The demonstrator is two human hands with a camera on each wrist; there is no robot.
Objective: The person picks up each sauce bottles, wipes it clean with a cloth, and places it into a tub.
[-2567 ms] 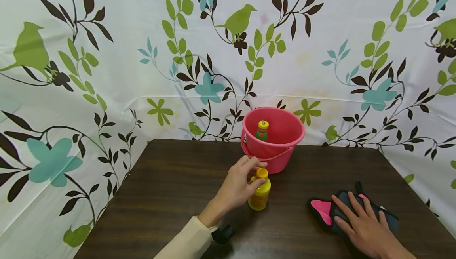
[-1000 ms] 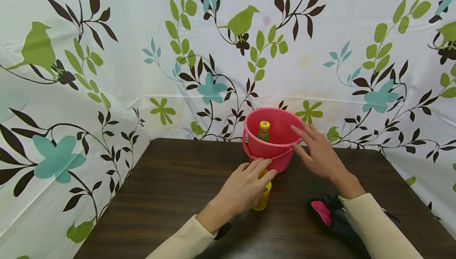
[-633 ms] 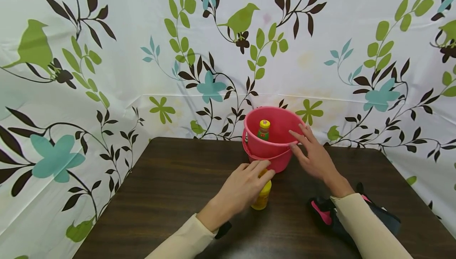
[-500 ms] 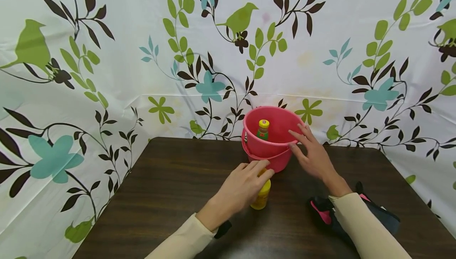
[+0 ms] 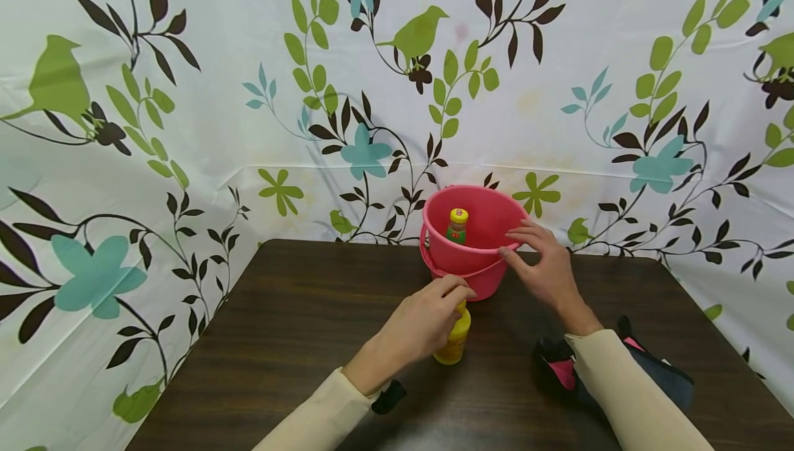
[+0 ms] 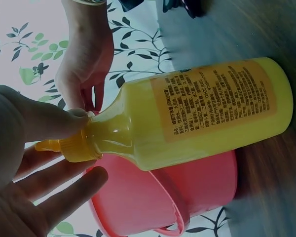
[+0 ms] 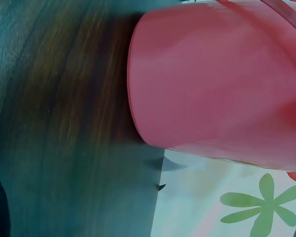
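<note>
My left hand [image 5: 412, 323] holds a yellow squeeze bottle [image 5: 455, 342] at its orange-yellow nozzle cap [image 6: 80, 146]. The thumb lies on one side of the cap, with the fingers behind it. The bottle stands upright on the dark table, close in front of a pink bucket [image 5: 462, 261]. My right hand [image 5: 546, 272] grips the right side of the bucket's rim, thumb outside and fingers over the edge. Inside the bucket, a small bottle [image 5: 457, 225] with a yellow cap and green label shows its upper part. The right wrist view shows the bucket's wall [image 7: 212, 84] and base, the hand mostly out of frame.
To the right on the wood-grain table [image 5: 298, 306] lies a dark fabric item [image 5: 666, 375] with pink lining, partly hidden by my right sleeve [image 5: 626, 382]. A white curtain [image 5: 223, 134] with leaves and birds hangs behind the table. The bucket's handle [image 5: 477, 273] hangs down in front.
My right hand has left the dark fabric item and come up to the bucket, its fingers now closer around the rim. The left hand stays at the yellow bottle's top, fingers curled in more.
</note>
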